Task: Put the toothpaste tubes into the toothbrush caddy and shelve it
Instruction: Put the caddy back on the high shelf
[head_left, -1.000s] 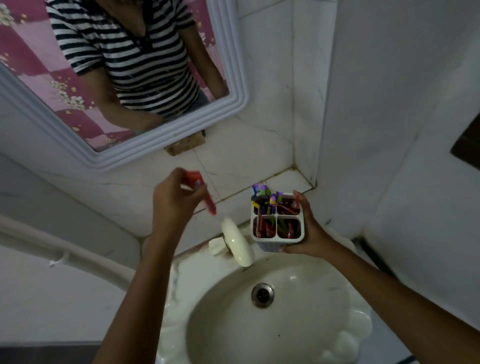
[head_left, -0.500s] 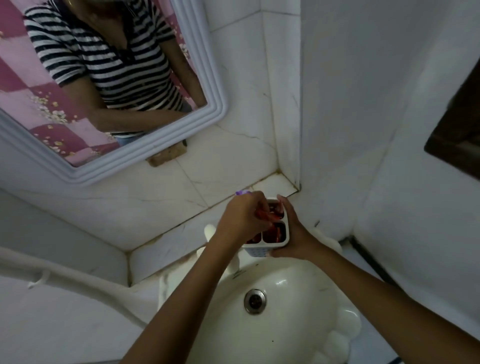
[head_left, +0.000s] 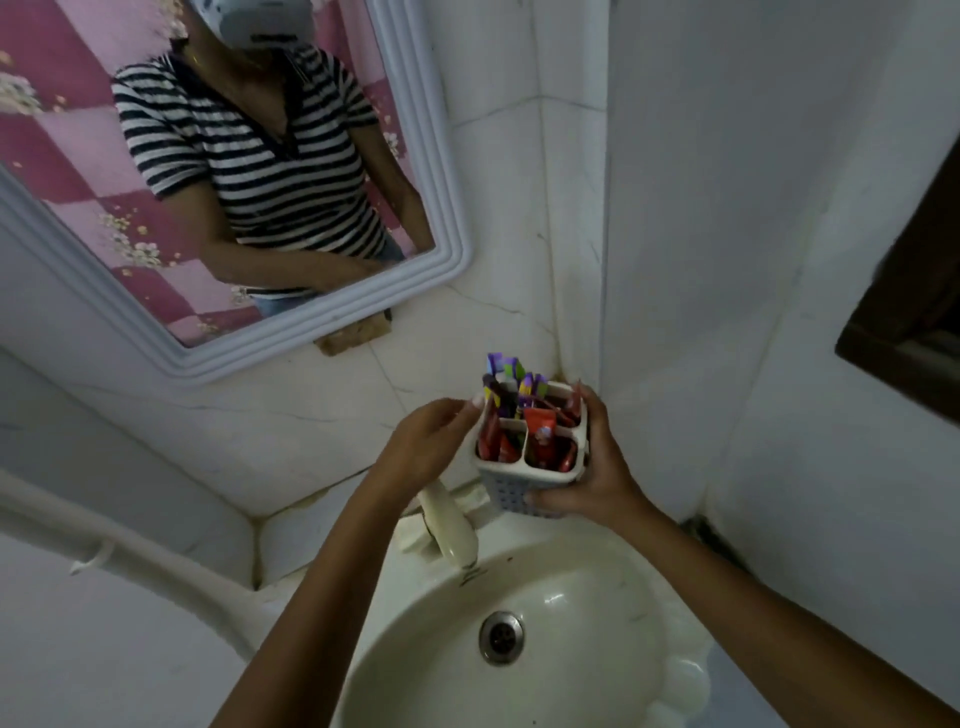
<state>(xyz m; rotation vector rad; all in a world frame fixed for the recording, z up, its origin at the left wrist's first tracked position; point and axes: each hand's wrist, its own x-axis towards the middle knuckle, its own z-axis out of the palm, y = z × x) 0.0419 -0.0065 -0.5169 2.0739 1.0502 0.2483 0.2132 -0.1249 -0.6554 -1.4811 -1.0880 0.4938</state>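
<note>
A white perforated toothbrush caddy (head_left: 519, 488) with four compartments is held up over the back of the sink. Red toothpaste tubes (head_left: 540, 436) stand in its near compartments, and purple and green toothbrush packs (head_left: 511, 376) stick out of the far ones. My right hand (head_left: 597, 467) grips the caddy's right side and bottom. My left hand (head_left: 431, 447) is beside the caddy's left rim, fingertips touching its edge, holding nothing that I can see.
A cream sink (head_left: 519, 649) with a drain and a cream tap (head_left: 452, 530) lies below the caddy. A white-framed mirror (head_left: 441, 208) hangs at the upper left. A tiled ledge (head_left: 322, 478) runs behind the sink into the wall corner. A dark frame (head_left: 914, 322) is at the right.
My left hand brought a red toothpaste tube from the left into the caddy and let it go. It now rests at the caddy's left rim. The caddy sits higher in my right hand.
</note>
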